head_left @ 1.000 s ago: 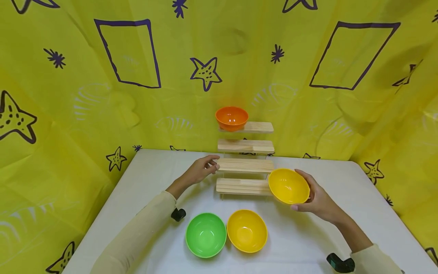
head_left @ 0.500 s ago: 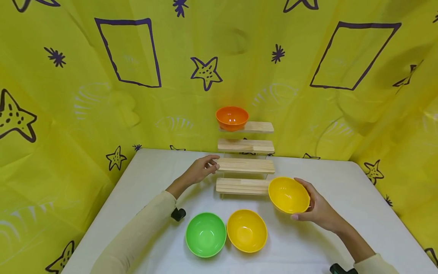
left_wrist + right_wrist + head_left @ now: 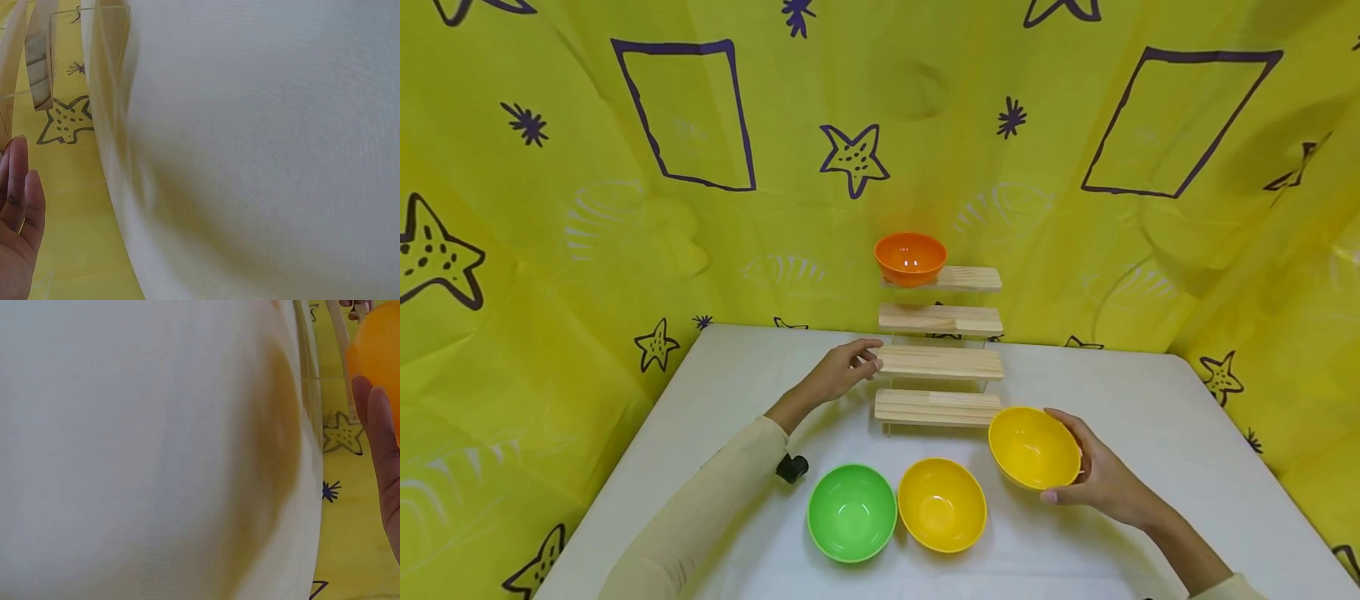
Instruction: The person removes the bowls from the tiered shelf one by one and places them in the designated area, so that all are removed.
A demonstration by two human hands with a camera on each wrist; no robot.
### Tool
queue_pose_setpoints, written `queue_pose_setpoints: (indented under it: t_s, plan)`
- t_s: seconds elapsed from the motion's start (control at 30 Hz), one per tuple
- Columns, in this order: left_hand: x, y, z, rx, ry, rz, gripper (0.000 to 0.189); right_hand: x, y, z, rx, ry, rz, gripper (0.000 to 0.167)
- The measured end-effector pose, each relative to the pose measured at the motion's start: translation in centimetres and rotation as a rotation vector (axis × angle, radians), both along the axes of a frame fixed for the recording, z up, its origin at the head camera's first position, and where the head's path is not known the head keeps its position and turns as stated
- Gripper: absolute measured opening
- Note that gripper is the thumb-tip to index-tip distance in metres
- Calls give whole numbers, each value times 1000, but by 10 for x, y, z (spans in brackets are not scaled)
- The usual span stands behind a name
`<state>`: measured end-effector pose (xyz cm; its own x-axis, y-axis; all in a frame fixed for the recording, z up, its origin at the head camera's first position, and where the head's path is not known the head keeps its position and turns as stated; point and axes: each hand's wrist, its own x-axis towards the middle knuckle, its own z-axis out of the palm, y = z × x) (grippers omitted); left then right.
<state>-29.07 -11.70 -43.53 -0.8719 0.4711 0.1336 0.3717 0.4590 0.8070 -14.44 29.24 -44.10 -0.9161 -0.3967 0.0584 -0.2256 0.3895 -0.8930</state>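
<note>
My right hand [image 3: 1101,475] holds a yellow bowl [image 3: 1033,448] by its right side, tilted and raised in front of the stand's lower right corner. In the right wrist view only part of that bowl [image 3: 378,350] shows beside the fingers. My left hand [image 3: 838,371] grips the left end of a middle shelf on a tiered wooden stand [image 3: 940,362], thumb and fingers at its edges. An orange bowl [image 3: 911,260] sits on the top shelf's left half. A green bowl [image 3: 852,513] and a second yellow bowl [image 3: 942,505] stand side by side on the table.
The white-covered table [image 3: 730,367] meets a yellow patterned curtain [image 3: 760,225] at the back and both sides. Clear legs hold up the stand's wooden shelves. A dark wrist strap piece [image 3: 792,468] hangs under the left sleeve.
My right hand has lowered the yellow bowl toward me, from beside the lower shelves to just below the bottom one. The left hand stays on the stand; the other bowls have not moved.
</note>
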Motion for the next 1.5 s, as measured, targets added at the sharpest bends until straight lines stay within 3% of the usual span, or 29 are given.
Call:
queue_pose_setpoints:
  t_s: [0.83,1.17,1.5]
  plan:
    - [0,1,0,-16,2,8,47,27,3,-19,138,-114,-12,98]
    - [0,0,1,-5,4,8,47,30,4,-25,175,-83,-25,99]
    - [1,0,2,-1,-3,1,48,34,3,-21,175,-187,-19,101]
